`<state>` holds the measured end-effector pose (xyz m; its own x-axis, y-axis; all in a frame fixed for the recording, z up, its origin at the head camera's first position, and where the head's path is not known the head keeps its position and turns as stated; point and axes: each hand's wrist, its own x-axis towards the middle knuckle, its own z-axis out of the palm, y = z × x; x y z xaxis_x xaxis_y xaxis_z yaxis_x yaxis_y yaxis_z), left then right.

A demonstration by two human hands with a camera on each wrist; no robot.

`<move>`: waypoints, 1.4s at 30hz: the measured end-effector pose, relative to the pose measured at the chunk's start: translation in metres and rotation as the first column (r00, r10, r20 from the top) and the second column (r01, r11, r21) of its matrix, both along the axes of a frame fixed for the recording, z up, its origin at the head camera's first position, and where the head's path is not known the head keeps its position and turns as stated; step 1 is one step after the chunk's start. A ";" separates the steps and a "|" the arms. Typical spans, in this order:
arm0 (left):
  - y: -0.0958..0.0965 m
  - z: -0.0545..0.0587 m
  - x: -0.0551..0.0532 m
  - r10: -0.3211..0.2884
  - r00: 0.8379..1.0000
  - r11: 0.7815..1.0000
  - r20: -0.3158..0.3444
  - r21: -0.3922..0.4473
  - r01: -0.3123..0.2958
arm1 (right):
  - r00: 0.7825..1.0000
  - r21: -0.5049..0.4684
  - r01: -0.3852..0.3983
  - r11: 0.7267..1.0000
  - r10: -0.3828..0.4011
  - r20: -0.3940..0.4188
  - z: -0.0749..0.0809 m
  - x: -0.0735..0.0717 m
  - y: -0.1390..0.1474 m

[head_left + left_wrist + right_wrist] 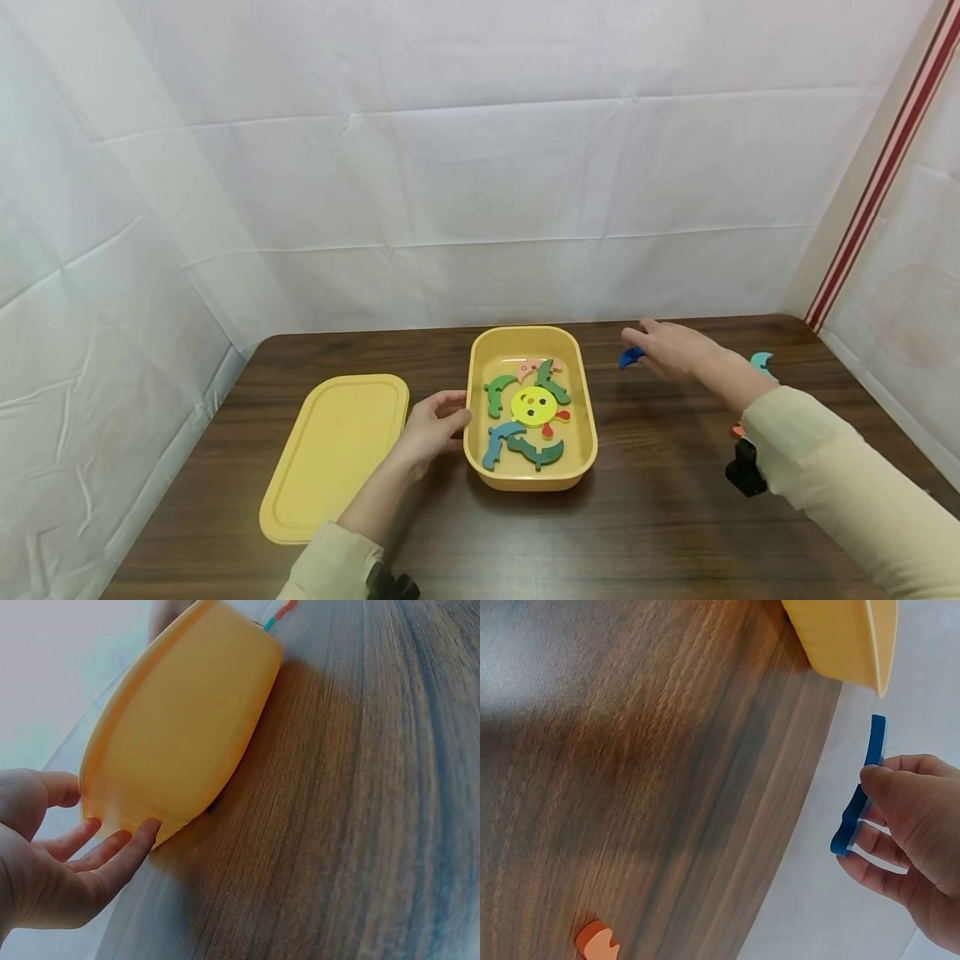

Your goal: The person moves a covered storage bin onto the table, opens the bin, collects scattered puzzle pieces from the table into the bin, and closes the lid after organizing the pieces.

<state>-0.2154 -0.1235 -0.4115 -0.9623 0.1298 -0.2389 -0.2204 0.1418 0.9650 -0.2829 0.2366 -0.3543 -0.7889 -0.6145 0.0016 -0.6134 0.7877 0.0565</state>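
A yellow lid is parked on the worktop left of the left fingers, which are loosely spread, rested against the yellow tub. To their right, a smiley disc is ringed by colourful pieces. Farther off, a blue piece is pinched by the right fingers.

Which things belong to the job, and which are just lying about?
Job:
blue piece, in the right hand
tub, touched by the left hand
pieces inside it
probably orange piece, teal piece

Lying about, apparently:
lid, left of the tub
white sheet behind
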 end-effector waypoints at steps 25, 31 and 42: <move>0.002 0.006 0.003 0.009 1.000 1.000 0.011 -0.008 -0.009 | 0.988 0.002 -0.142 0.990 0.142 -0.060 0.012 0.007 -0.041; 0.007 0.026 0.013 0.002 1.000 1.000 0.013 -0.012 -0.002 | 0.987 0.029 -0.149 0.988 0.150 -0.054 0.015 0.010 -0.050; 0.008 0.030 0.016 0.002 1.000 1.000 0.012 -0.016 -0.002 | 0.976 0.043 -0.205 0.978 0.208 -0.065 0.018 0.017 -0.067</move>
